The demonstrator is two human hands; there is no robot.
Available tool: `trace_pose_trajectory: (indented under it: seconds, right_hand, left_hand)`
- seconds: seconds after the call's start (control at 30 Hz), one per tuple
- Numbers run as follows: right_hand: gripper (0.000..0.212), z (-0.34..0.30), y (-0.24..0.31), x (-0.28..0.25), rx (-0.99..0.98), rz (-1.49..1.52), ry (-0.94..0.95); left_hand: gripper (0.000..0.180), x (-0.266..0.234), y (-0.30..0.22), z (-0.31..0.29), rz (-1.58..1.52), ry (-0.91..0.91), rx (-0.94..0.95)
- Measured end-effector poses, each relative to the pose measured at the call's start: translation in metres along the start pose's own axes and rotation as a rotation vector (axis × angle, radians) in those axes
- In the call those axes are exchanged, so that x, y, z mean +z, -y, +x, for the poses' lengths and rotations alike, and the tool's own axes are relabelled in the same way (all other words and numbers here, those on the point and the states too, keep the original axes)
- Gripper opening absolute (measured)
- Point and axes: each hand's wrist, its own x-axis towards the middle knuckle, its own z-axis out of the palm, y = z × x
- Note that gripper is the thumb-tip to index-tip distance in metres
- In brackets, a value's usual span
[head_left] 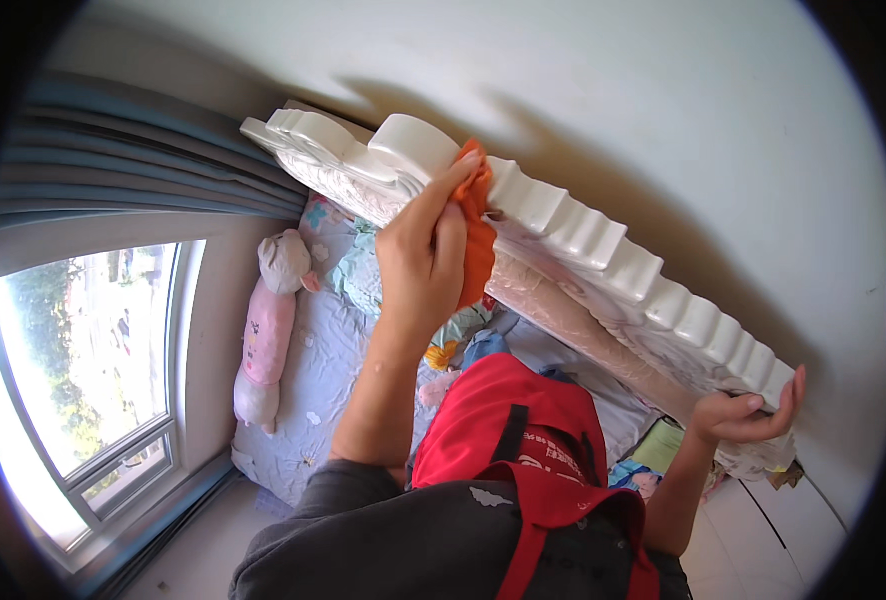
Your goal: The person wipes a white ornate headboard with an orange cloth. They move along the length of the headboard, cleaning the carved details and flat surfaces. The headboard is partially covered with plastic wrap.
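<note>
I see an orange cloth (476, 235), crumpled, pressed against the headboard (603, 245). The headboard is white, carved and scalloped, against the wall.

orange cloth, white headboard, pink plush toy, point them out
orange cloth (477, 250): head view, its middle fold beside the fingers.
white headboard (603, 245): head view, its scalloped top edge.
pink plush toy (266, 335): head view, its pink body.

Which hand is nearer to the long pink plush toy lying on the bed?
Left. The left hand presses an orange cloth on the white headboard, just right of the plush toy. The right hand grips the headboard's far end, well away.
</note>
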Motion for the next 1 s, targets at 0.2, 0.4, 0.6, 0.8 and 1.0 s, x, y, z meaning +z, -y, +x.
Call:
trace_pose_trajectory:
  seconds: [0.2,0.4,0.6,0.8,1.0]
  right_hand:
    - [0.036,-0.003,-0.003,0.001,0.002,0.012,-0.007]
    - [0.036,0.000,-0.001,0.002,0.015,0.006,-0.012]
    - [0.035,-0.003,0.000,0.001,0.032,0.023,-0.007]
    - [0.034,-0.004,-0.006,-0.003,0.012,0.003,0.018]
    - [0.034,-0.009,-0.007,-0.002,0.017,0.015,0.025]
  left_hand:
    - [0.034,-0.012,-0.012,0.029,0.039,0.242,-0.031]
    - [0.037,-0.014,-0.004,0.002,0.104,0.125,0.149]
    - [0.026,-0.002,-0.042,0.024,0.364,0.173,0.176]
    - [0.027,0.015,-0.041,0.004,0.242,-0.014,0.228]
    - [0.030,0.036,-0.047,-0.016,0.423,-0.018,0.279]
